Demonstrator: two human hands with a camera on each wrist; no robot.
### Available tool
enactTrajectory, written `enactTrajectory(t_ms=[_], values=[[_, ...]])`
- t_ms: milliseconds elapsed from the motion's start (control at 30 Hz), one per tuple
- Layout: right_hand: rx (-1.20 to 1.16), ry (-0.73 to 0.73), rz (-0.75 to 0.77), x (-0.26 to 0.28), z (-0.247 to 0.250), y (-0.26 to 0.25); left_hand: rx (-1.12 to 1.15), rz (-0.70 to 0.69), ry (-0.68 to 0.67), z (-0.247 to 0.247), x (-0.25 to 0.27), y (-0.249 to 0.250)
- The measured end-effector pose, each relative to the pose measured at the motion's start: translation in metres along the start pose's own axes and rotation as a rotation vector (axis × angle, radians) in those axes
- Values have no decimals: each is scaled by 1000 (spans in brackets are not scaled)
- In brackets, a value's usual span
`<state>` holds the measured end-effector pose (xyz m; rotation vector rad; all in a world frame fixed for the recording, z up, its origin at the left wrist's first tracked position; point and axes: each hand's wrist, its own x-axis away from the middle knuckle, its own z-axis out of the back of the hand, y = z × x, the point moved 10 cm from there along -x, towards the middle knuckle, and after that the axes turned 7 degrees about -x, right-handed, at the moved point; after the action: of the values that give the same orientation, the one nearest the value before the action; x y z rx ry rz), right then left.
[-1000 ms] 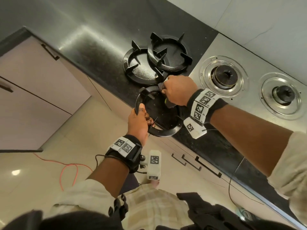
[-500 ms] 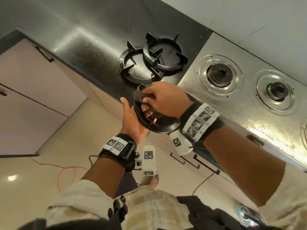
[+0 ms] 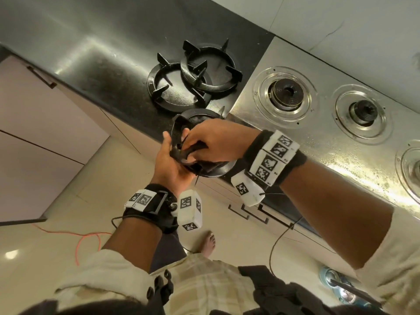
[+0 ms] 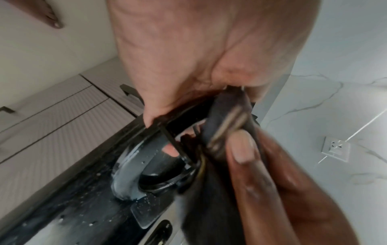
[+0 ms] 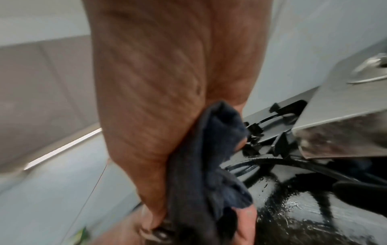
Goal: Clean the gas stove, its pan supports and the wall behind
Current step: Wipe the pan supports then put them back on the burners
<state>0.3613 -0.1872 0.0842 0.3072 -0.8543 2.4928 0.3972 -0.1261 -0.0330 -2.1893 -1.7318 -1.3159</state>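
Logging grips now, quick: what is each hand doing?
Left hand: grips the pan support.
Right hand: holds a dark cloth against it.

Two pan supports [image 3: 193,83] overlap on the counter [image 3: 91,64], left of the stove [image 3: 318,137].

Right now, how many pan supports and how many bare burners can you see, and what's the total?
Pan supports: 3, two on the counter, one held in both hands
Bare burners: 3, the third cut off at the edge
Total: 6
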Motion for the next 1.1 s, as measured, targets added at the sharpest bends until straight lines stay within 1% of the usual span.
enactTrajectory(t_ms=[33, 67, 133, 200, 233, 267, 300, 367, 433, 500, 533, 600, 633, 700, 733, 800, 867, 933, 1000, 1100], values=[[-80, 59, -31, 7, 8, 7, -29, -14, 1, -2, -1, 4], [-162, 148, -54, 18, 16, 17, -61, -34, 9, -3, -2, 8], [-295, 357, -117, 46, 21, 41, -113, -61, 68, 2, -6, 13], [-345, 526, -269, 78, 0, 71, -88, -68, 146, 12, -12, 10], [-324, 566, -363, 90, -20, 80, -75, -71, 172, 16, -14, 7], [-290, 576, -442, 98, -43, 85, -63, -76, 184, 18, -16, 3], [-281, 580, -480, 102, -64, 84, -63, -88, 197, 20, -18, 0], [-354, 620, -432, 98, -92, 67, -85, -118, 230, 24, -19, -3], [-409, 647, -334, 86, -100, 43, -109, -127, 265, 27, -18, -4], [-393, 622, -290, 79, -102, 27, -121, -121, 308, 30, -17, -4], [-343, 587, -304, 80, -103, 28, -132, -112, 315, 30, -17, -5], [-198, 529, -380, 87, -101, 45, -154, -110, 314, 30, -15, -5], [-153, 531, -444, 95, -97, 62, -158, -116, 310, 30, -15, -6], [-115, 570, -561, 113, -86, 92, -160, -129, 307, 30, -13, -6], [-90, 592, -592, 117, -82, 100, -163, -134, 307, 29, -12, -6], [-80, 625, -605, 118, -81, 101, -173, -143, 317, 28, -11, -5], [-165, 646, -563, 113, -88, 87, -194, -148, 327, 27, -10, -3], [-226, 614, -464, 102, -102, 65, -211, -158, 340, 29, -9, 0], [-227, 570, -358, 93, -113, 47, -224, -151, 353, 32, -7, -1], [-170, 553, -233, 97, -113, 46, -223, -129, 347, 32, -2, -7]])
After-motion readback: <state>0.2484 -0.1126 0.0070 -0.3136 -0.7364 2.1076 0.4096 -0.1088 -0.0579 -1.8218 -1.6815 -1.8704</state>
